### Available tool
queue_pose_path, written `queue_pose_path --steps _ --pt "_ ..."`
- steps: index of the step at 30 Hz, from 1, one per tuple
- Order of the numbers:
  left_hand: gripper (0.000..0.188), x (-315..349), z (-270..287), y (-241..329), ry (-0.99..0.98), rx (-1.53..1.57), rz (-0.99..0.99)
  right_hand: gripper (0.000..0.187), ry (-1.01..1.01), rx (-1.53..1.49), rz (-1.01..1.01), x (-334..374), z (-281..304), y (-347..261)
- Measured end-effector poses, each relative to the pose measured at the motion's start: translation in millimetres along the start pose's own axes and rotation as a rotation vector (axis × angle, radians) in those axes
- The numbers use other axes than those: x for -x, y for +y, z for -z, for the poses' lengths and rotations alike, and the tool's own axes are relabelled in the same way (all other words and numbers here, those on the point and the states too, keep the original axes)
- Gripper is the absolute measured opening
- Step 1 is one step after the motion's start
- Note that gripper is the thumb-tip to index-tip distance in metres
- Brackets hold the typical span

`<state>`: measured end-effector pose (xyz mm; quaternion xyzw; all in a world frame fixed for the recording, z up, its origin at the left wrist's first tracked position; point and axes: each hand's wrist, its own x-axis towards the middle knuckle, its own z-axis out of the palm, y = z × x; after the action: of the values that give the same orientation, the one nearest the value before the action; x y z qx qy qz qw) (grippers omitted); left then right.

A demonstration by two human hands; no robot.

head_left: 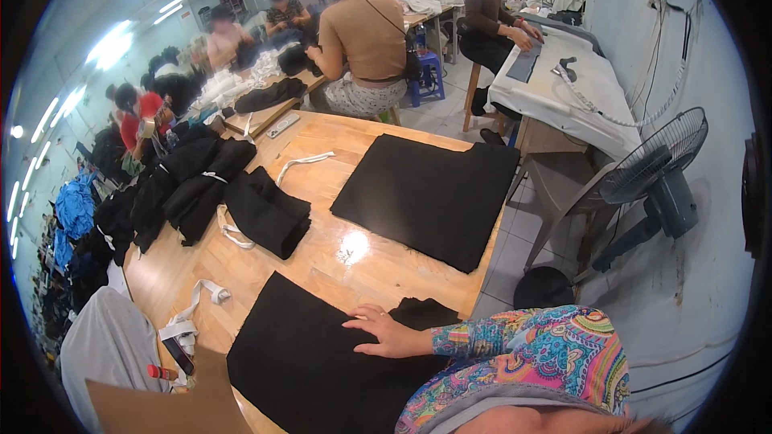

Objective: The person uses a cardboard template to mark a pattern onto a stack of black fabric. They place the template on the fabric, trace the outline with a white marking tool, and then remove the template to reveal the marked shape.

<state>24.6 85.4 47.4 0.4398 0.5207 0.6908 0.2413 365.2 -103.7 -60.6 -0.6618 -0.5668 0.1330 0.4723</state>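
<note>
My right hand (390, 333) lies palm down, fingers spread, on a black fabric piece (297, 354) at the near edge of the wooden table (322, 281). It presses on the cloth without gripping it. A folded or raised bit of black fabric (422, 313) shows just beyond my wrist. My left hand is out of sight. Farther off to the right, a flat stack of black fabric (430, 197) with a notched corner lies on the tabletop.
Tied black fabric bundles (185, 185) and a rolled one (269, 209) sit at the left. White tape (197, 309), a red-ended object (162, 372), grey cloth (112, 354) and brown board (173, 398) lie near left. A fan (671, 201) and chair (563, 185) stand right; several people work beyond.
</note>
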Motion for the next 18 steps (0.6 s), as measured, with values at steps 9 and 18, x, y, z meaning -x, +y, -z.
queue_pose_path --steps 9,18 --pt "0.012 -19.0 75.6 59.2 0.139 0.246 -0.137 0.086 -0.023 -0.721 -0.365 -45.5 34.0 -7.2" --pt "0.01 11.0 27.4 2.5 -0.173 0.317 0.264 0.045 0.175 -1.247 -0.447 -23.3 84.8 19.2"
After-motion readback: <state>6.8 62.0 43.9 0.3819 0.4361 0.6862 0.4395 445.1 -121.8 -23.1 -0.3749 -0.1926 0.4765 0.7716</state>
